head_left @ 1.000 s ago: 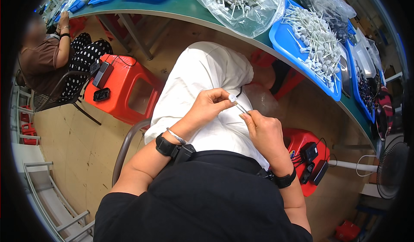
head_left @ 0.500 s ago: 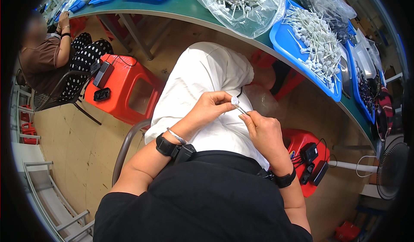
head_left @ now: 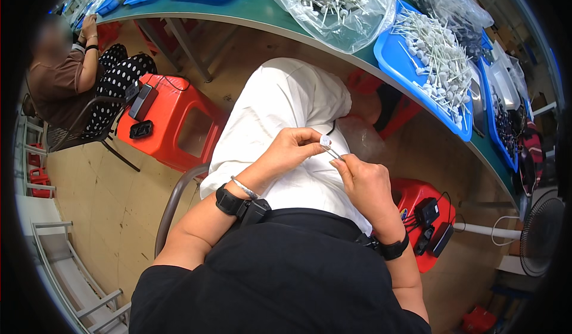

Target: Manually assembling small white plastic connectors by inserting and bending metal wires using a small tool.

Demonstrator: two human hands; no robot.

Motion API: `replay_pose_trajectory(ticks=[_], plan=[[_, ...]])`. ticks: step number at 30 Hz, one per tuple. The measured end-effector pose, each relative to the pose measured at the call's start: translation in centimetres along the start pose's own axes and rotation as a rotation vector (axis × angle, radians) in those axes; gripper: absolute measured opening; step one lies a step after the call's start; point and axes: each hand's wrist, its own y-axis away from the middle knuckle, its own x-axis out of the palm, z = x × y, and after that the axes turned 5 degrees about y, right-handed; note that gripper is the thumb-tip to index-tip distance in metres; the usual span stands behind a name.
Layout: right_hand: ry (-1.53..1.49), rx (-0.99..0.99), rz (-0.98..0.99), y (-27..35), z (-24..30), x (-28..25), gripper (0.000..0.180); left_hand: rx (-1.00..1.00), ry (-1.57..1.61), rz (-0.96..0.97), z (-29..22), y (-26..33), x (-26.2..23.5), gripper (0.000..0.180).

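Observation:
Over my lap, my left hand (head_left: 292,147) pinches a small round white plastic piece (head_left: 325,140) between thumb and fingertips. My right hand (head_left: 364,182) is closed around thin metal tweezers (head_left: 335,153), whose prongs point up and left at the piece. The tips reach its lower edge; whether they touch it or grip something tiny there, I cannot tell. Both hands are held above the white trousers (head_left: 280,104), away from the table.
A green table (head_left: 262,13) curves ahead, carrying a blue tray (head_left: 390,51) of white stemmed parts and a clear plastic bag (head_left: 351,39) of similar ones. Red stools (head_left: 170,122) with small black devices flank me. Another person (head_left: 65,75) sits at far left; a fan (head_left: 541,232) stands right.
The tweezers' prongs show a wider gap between them than before. The white piece has turned slightly in my left fingers; both hands stay nearly in place.

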Motion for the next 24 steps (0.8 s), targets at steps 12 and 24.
replay_pose_trajectory(ticks=[12,24], plan=[[0.086,-0.059,-0.102,-0.14,-0.1,0.24,0.025,-0.014,0.0,0.009,-0.16,0.05,0.02,0.018],[-0.001,-0.003,-0.026,-0.01,0.06,0.26,0.028,0.05,0.01,-0.023,0.19,0.02,0.07,0.016]])
